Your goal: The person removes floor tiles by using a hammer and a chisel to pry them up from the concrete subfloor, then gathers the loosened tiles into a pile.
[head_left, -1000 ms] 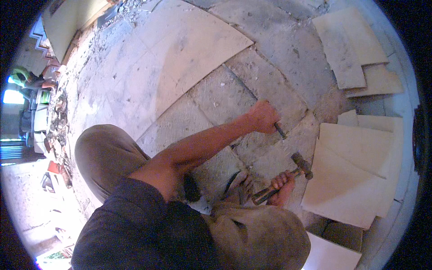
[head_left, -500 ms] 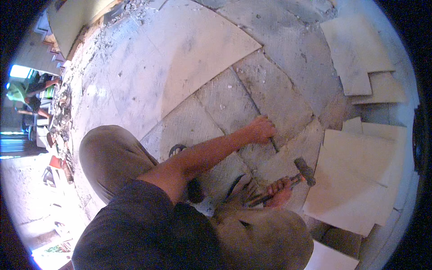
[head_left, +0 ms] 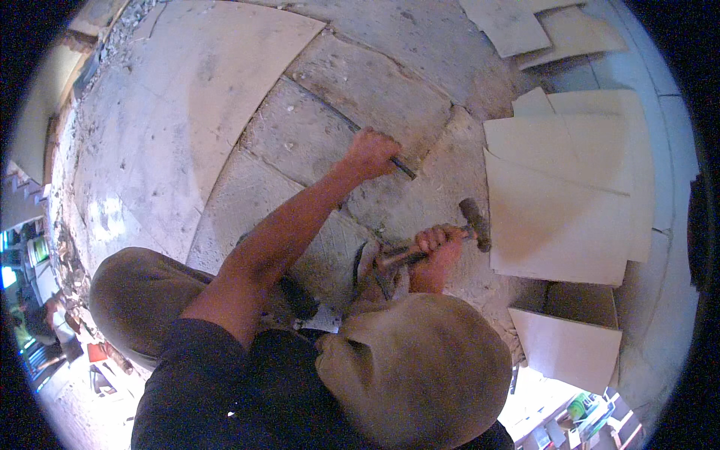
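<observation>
My left hand [head_left: 371, 154] is closed around a dark metal chisel [head_left: 406, 169], held low over the grey slab floor. One end of the chisel sticks out of my fist on the right; on the far side a dark line continues along a slab joint. Nearer to me, my right hand [head_left: 441, 246] grips a hammer [head_left: 475, 225] by its handle, close under the head. The hammer's dark, blocky head is at the right of my fist, and the handle runs back left over my foot. A gap separates the hammer head from the chisel.
A large pale sheet [head_left: 232, 67] lies on the floor at the left. Stacked pale tiles [head_left: 562, 187] lie at the right, and more tiles [head_left: 510, 26] beyond them. Rubble [head_left: 124, 45] lines the far left edge. My bent knees [head_left: 427, 367] are close below my hands.
The view has shifted, so the floor and tiles sit differently. Both hands keep their grips; the chisel shows more clearly beyond my left fist.
</observation>
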A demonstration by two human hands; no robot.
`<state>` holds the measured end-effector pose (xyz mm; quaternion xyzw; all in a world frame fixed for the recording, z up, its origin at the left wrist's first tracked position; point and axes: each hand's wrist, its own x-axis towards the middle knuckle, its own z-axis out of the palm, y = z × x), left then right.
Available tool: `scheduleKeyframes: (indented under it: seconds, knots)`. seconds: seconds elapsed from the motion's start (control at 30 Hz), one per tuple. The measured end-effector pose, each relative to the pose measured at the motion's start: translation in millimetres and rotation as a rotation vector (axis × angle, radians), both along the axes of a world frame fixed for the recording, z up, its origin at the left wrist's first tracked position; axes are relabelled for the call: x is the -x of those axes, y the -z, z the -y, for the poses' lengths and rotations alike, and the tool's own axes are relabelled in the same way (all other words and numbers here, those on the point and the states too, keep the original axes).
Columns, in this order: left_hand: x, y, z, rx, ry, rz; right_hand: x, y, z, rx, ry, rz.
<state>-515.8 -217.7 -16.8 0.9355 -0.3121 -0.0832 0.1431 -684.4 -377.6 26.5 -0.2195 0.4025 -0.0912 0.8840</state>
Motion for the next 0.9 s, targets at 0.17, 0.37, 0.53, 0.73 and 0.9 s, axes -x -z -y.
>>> scheduleKeyframes:
  seconds: [0.17, 0.37, 0.53, 0.73, 0.9]
  knots:
    - [-8.7, 10.6, -7.9, -0.073, -0.018, 0.043, -3.7, -1.1, -34.2, -0.334, -0.409, 0.056]
    - [-3.7, 9.5, -9.5, -0.121, -0.013, 0.014, -0.2, -19.0, -16.4, -0.192, -0.202, -0.018]
    - [-3.4, 3.8, -10.4, -0.032, 0.014, 0.070, -6.8, -14.5, -45.4, -0.172, -0.403, -0.043]
    - [-11.4, -32.8, -14.2, -0.029, -0.039, 0.032, 0.1, 15.7, 4.1, -0.167, -0.467, 0.005]
    - [-16.5, -79.9, -21.1, 0.062, -0.052, 0.050, 15.6, -8.6, 46.2, -0.118, -0.279, 0.052]
